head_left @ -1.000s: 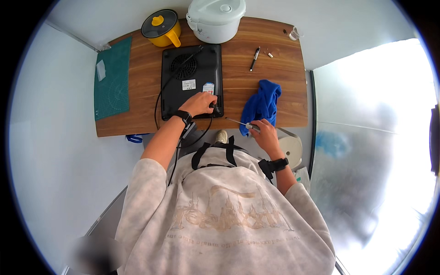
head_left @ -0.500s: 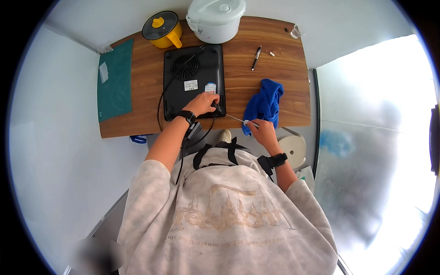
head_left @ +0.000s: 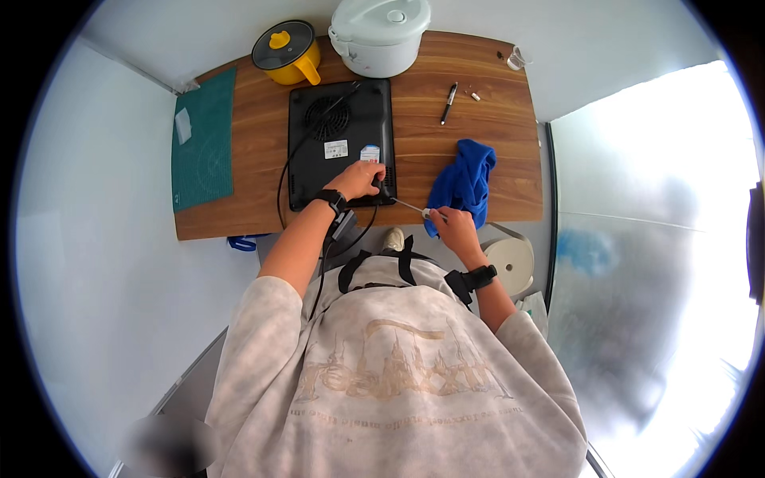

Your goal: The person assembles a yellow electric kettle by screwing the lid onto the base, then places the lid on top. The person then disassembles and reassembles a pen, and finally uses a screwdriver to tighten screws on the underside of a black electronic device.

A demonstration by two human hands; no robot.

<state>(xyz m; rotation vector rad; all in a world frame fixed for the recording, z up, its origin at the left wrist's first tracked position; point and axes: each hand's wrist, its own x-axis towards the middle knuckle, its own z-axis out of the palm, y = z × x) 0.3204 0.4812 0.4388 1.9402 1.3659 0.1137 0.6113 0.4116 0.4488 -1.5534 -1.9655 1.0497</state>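
Observation:
A black induction cooker lies upside down on the table, its round fan vent and labels facing up. My left hand rests on its near right corner with the fingers bent and pinched together over a dark spot; what they hold, if anything, is hidden. In my right hand is a screwdriver with a pale handle, its thin shaft pointing left. The tip meets the cooker's near right corner, close to my left fingers. A black power cord runs across the cooker's underside and down its left side.
Right of the cooker lies a crumpled blue cloth, with a pen beyond it. A yellow pot and a white lidded container stand at the back. A green cutting mat covers the table's left end. A small clear cup stands far right.
The screwdriver tip has come slightly left, from just off the cooker's edge onto its corner. My left hand stays at that corner. The whole view has shifted a little.

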